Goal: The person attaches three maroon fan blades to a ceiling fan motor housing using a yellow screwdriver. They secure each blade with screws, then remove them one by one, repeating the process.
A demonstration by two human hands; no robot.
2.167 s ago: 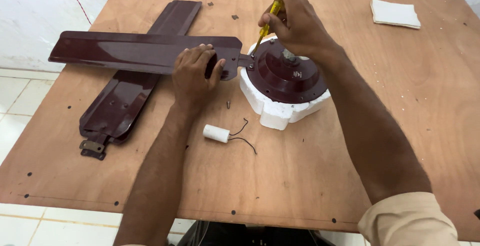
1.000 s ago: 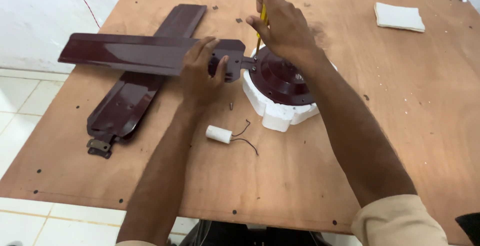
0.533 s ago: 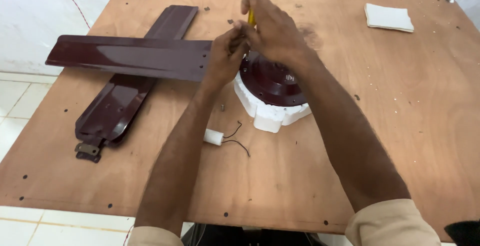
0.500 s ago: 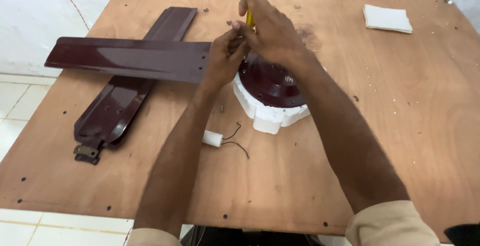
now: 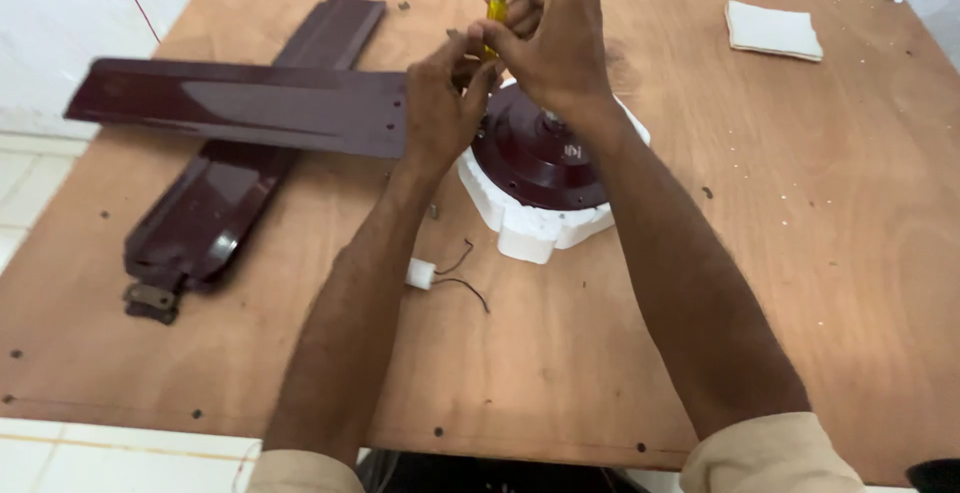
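A dark maroon ceiling fan motor [image 5: 540, 153] rests in a white foam cradle [image 5: 525, 233] near the middle of a plywood table [image 5: 800, 283]. My right hand [image 5: 550, 38] grips a yellow-handled screwdriver [image 5: 495, 13] above the motor's left edge. My left hand [image 5: 445, 103] pinches at the screwdriver's shaft where a maroon fan blade [image 5: 240, 105] meets the motor. The blade's bracket end is hidden under my hands. A second maroon blade [image 5: 240, 193] lies crosswise beneath the first.
A small white capacitor [image 5: 420, 273] with black wires lies in front of the cradle beside my left forearm. A folded white cloth [image 5: 773, 30] sits at the table's far right. A white wall and tiled floor lie to the left.
My left hand left the blade's bracket and rose to meet the screwdriver. My right hand shifted left with the screwdriver. The camera view moved closer.
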